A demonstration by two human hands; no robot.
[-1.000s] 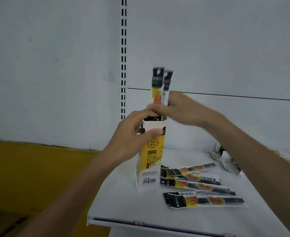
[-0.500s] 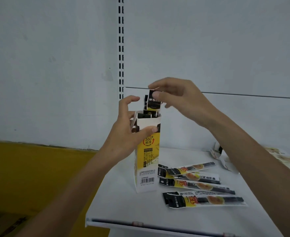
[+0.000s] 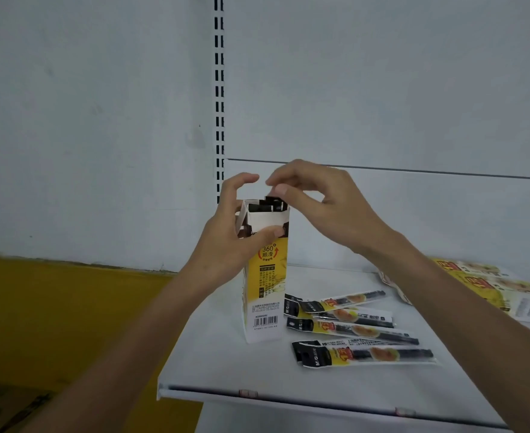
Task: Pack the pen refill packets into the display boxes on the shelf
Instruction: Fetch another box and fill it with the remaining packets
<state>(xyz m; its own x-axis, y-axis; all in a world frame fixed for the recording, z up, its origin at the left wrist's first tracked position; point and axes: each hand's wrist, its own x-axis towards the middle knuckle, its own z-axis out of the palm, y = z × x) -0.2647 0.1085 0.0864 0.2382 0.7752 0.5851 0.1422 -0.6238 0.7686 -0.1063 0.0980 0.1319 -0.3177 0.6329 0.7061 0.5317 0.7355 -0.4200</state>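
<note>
Several refill packets (image 3: 268,205) already stand in our display box (image 3: 267,276), which is upright on the shelf (image 3: 226,364). Our left hand (image 3: 226,245) grips the box. Our right hand (image 3: 320,204) curls over the packet tops, pinching or merely pressing, we cannot tell. Four loose packets (image 3: 366,331) beside the box remain to pack.

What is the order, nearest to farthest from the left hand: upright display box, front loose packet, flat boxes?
1. upright display box, gripped by the left hand.
2. front loose packet, lying to its lower right.
3. flat boxes, far right edge.
</note>
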